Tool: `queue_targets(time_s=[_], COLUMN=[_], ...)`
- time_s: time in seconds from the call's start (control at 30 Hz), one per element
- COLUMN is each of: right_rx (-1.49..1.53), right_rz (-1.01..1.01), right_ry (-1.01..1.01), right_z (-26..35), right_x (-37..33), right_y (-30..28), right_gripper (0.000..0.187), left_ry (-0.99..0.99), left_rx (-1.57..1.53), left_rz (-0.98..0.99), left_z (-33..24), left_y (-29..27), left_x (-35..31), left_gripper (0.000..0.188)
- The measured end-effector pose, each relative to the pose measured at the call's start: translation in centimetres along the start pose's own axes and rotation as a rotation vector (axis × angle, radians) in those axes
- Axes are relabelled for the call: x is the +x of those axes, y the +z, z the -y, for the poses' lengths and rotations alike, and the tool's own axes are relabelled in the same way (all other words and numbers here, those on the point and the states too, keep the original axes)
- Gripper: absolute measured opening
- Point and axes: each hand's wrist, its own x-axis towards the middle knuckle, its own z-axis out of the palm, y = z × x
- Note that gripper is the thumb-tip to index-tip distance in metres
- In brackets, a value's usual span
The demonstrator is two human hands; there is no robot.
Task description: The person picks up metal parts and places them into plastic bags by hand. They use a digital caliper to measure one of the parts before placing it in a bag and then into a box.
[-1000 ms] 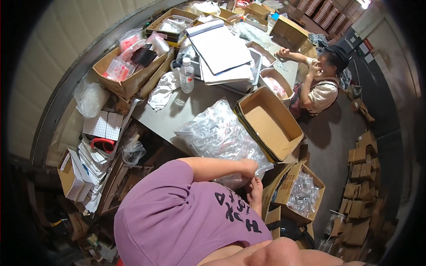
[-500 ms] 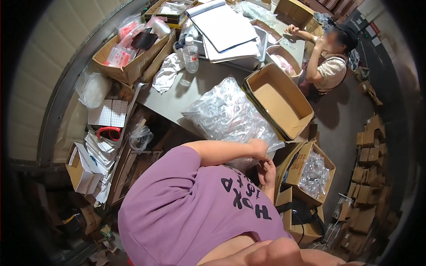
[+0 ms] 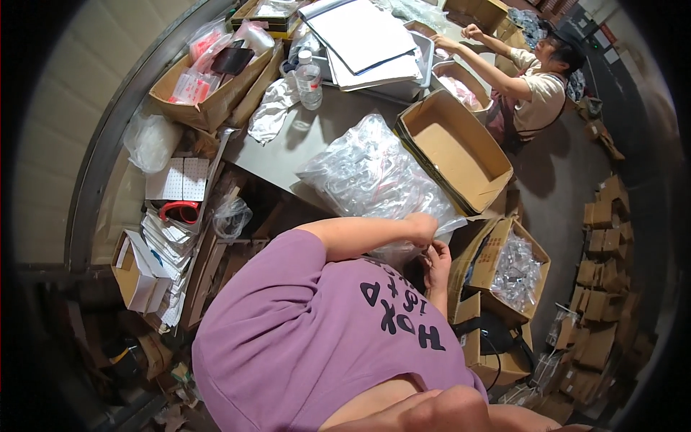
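Both hands work at the near edge of the grey counter (image 3: 288, 155), under a big heap of clear plastic bags (image 3: 371, 173). The left hand (image 3: 421, 227) reaches across the body and is closed, fingers curled, on the edge of one clear bag (image 3: 403, 248) that hangs off the heap over the counter's edge. The right hand (image 3: 436, 261) sits just below it, fingers bent and pinching the same bag's lower part. The bag stays partly hidden behind the purple sleeve and forearm, so what it holds cannot be told.

Just right of the heap an empty open cardboard box (image 3: 453, 151) rests on the counter corner. Below it, on the floor beside the person's right side, another open carton (image 3: 507, 270) is filled with small clear packets. A water bottle (image 3: 309, 75) stands further back on the counter near a stack of white sheets (image 3: 363, 36), and a box of pink-and-clear packets (image 3: 205, 83) sits at the left end. Stacks of paper and a red-handled tool (image 3: 178, 210) lie on the floor to the left. Another person in a beige top (image 3: 536, 90) reaches into a box at the far end.
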Motion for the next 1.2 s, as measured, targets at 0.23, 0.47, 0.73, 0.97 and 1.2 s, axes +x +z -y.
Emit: queue_targets(time_s=[0.23,0.47,0.73,0.97,1.2], right_rx=[-0.024,-0.066,-0.006,-0.006,-0.055], right_rz=[-0.02,-0.017,0.023,-0.09,-0.128], right_ry=[-0.127,-0.205,-0.118,-0.208,-0.208], right_z=[0.9,0.8,0.3,-0.6,-1.0], right_x=[0.2,0.5,0.8,0.9,0.7], right_y=[0.9,0.6,-0.1,0.8,0.5], right_gripper=[0.026,0.025,0.02,0.017,0.016], left_ry=[0.027,0.087,0.194,0.026,0.115], left_rx=[-0.219,-0.217,-0.164,-0.029,0.034], left_rz=[0.013,-0.041,-0.068,-0.186,-0.174], left_z=[0.6,0.6,1.1,0.0,0.7], left_y=[-0.3,-0.6,0.0,1.1,1.1], left_x=[-0.1,-1.2,-1.0,-1.0,-0.7], left_gripper=[0.018,0.025,0.027,0.031,0.019])
